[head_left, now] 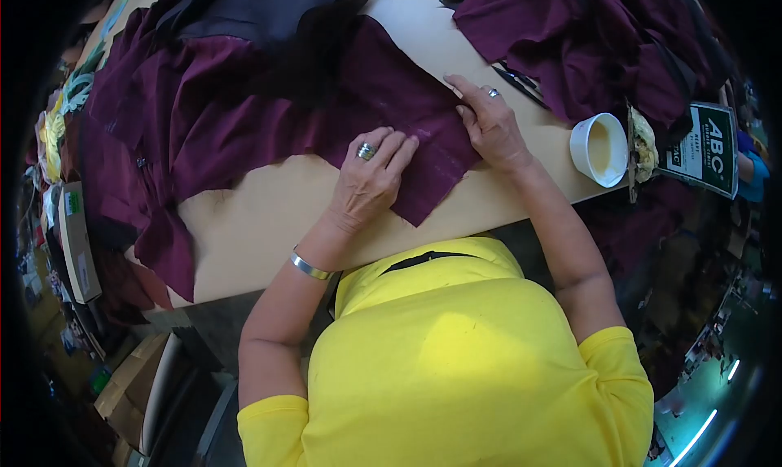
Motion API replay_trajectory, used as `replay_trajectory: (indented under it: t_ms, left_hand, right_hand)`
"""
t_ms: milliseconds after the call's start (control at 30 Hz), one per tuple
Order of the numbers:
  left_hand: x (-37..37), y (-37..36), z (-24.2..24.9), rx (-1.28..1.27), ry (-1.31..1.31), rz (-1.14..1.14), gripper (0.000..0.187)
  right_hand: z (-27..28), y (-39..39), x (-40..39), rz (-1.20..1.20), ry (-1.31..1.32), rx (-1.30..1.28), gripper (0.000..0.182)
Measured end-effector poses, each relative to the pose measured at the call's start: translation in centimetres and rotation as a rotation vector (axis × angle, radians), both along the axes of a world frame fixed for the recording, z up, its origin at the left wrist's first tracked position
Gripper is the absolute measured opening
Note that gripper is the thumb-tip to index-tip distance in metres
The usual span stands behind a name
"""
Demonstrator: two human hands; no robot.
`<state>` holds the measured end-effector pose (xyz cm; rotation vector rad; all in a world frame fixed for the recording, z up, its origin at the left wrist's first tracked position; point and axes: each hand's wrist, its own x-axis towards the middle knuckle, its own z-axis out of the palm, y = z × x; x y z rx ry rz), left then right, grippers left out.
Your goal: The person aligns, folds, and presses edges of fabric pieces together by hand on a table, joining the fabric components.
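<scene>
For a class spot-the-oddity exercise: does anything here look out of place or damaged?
Pale streaks mark the maroon cloth beside the left hand, odd against its dark colour; whether chalk or stain, I cannot tell.

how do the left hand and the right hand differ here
The left hand has curled fingers on the maroon cloth; the right hand extends its index finger along the cloth's edge. The left hand has a silver-coloured bracelet behind it; the right hand has none. Both wear rings.
</scene>
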<state>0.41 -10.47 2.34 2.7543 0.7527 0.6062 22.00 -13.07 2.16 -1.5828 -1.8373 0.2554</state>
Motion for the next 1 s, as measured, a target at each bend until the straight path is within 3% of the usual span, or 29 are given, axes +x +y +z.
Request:
replay_trajectory:
  t_ms: [167,633,833,1000]
  left_hand:
    - [-1.0,-0.8,-0.4,0.057,0.123,-0.067,0.046]
    - [0.9,-2.8,-0.5,0.055,0.156,-0.023,0.044]
    - [-0.3,-0.7,-0.5,-0.03,-0.015,-0.06,0.035]
    - [-0.5,0.5,-0.5,0.087,0.021,-0.025,0.039]
  right_hand:
    - [-0.3,-0.1,0.8,0.001,-0.11,-0.12,0.057]
    - [-0.5,0.0,0.7,0.024,-0.089,-0.094,0.059]
    - [1.1,0.8,-0.1,-0.02,-0.114,-0.166,0.062]
    - [-0.1,1.6,-1.7,-0.023,-0.101,-0.108,0.065]
